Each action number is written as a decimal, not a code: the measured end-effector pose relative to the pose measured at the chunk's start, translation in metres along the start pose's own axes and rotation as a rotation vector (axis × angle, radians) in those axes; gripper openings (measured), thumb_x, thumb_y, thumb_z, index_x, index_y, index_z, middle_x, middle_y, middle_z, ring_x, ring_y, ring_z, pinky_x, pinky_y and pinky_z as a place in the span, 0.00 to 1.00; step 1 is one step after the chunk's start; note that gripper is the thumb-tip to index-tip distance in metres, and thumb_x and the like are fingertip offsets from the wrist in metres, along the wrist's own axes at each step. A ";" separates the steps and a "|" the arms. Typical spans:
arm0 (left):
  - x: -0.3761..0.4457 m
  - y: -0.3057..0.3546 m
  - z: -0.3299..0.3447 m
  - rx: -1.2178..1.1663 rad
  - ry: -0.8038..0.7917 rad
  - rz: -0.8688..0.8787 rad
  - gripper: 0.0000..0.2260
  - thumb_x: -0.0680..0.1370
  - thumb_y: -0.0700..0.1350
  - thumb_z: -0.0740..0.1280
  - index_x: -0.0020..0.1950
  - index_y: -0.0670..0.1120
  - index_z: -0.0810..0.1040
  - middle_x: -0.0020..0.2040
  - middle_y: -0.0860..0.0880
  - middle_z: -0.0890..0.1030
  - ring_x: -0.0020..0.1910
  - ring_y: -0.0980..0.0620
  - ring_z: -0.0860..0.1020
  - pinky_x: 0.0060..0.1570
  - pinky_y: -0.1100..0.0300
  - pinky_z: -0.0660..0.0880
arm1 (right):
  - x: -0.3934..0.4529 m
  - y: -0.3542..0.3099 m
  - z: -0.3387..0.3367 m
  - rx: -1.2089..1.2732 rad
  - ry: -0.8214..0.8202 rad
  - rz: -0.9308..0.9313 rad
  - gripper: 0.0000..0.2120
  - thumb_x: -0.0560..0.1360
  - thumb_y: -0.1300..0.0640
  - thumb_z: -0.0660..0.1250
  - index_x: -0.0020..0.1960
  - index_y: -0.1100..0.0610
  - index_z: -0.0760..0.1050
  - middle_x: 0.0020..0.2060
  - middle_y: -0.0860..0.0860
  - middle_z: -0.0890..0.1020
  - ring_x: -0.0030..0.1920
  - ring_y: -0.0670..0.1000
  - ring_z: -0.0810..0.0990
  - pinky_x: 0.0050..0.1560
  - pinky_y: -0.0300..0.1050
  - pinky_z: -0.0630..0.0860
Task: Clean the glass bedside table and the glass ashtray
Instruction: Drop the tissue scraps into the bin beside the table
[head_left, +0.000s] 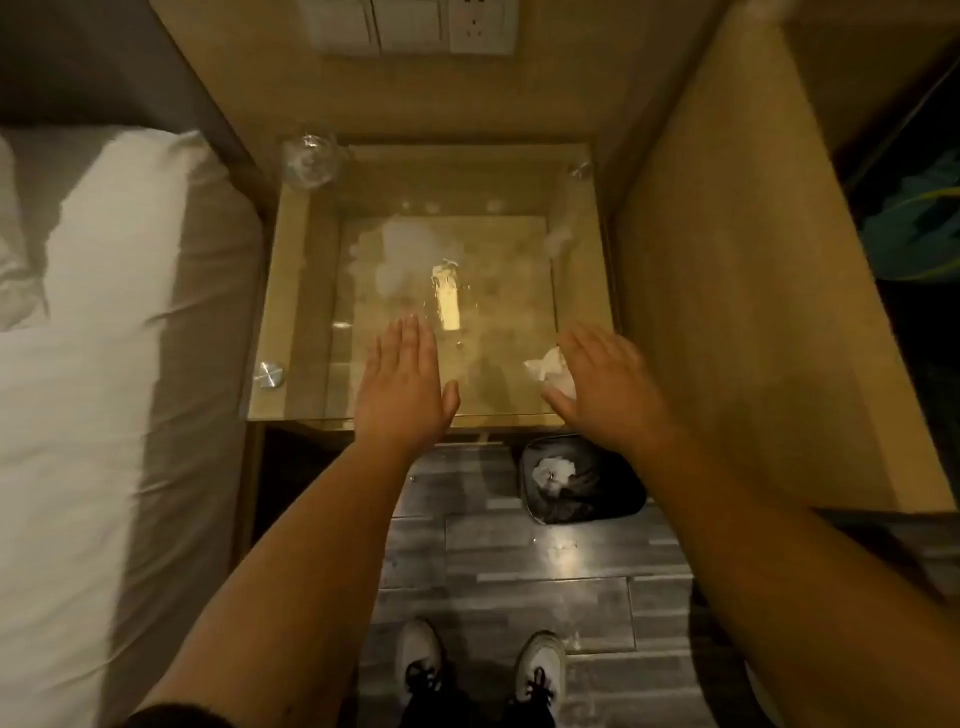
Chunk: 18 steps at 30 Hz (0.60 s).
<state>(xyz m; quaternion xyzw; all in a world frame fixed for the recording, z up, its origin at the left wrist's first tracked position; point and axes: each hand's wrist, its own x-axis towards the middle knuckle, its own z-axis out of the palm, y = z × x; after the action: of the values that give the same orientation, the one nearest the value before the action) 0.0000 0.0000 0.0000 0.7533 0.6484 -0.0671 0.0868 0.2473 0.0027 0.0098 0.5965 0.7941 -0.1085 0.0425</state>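
The glass bedside table (311, 291) stands between the bed and a wooden panel, its top smeared with cloudy white patches. A clear glass ashtray (310, 156) sits on its far left corner. My left hand (402, 382) lies flat over the near middle of the glass, fingers straight and together. My right hand (605, 387) is spread flat at the near right, over a crumpled white tissue (548, 370) that shows beside its thumb. Whether either palm presses the glass is unclear.
A black bin (584, 480) lined with a bag and holding white tissue stands on the grey floor under my right wrist. The bed with a white pillow (104, 249) is at the left. A tall wooden panel (737, 260) closes the right side. Wall sockets (415, 26) are above.
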 end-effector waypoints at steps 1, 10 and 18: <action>0.006 0.001 0.011 0.013 0.010 -0.001 0.34 0.81 0.59 0.49 0.78 0.41 0.44 0.79 0.40 0.46 0.78 0.42 0.44 0.74 0.47 0.40 | 0.004 0.001 0.012 0.012 0.016 -0.007 0.33 0.77 0.39 0.58 0.74 0.58 0.60 0.74 0.57 0.64 0.74 0.57 0.60 0.71 0.55 0.56; 0.027 0.020 0.072 -0.043 -0.008 -0.050 0.32 0.81 0.58 0.45 0.78 0.39 0.49 0.79 0.38 0.49 0.78 0.41 0.46 0.75 0.44 0.47 | 0.006 0.015 0.065 -0.011 0.149 -0.054 0.19 0.76 0.51 0.64 0.64 0.57 0.73 0.63 0.59 0.75 0.59 0.61 0.74 0.55 0.55 0.71; 0.028 0.020 0.081 -0.024 0.039 -0.062 0.32 0.79 0.58 0.42 0.78 0.39 0.51 0.78 0.38 0.51 0.78 0.42 0.47 0.75 0.44 0.47 | 0.006 0.026 0.086 0.123 0.296 -0.095 0.11 0.71 0.62 0.70 0.54 0.60 0.79 0.51 0.60 0.80 0.49 0.62 0.76 0.47 0.52 0.75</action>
<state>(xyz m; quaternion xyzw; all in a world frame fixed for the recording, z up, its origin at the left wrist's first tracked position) 0.0250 0.0065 -0.0839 0.7330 0.6738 -0.0472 0.0813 0.2647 -0.0037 -0.0779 0.5691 0.8110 -0.0695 -0.1167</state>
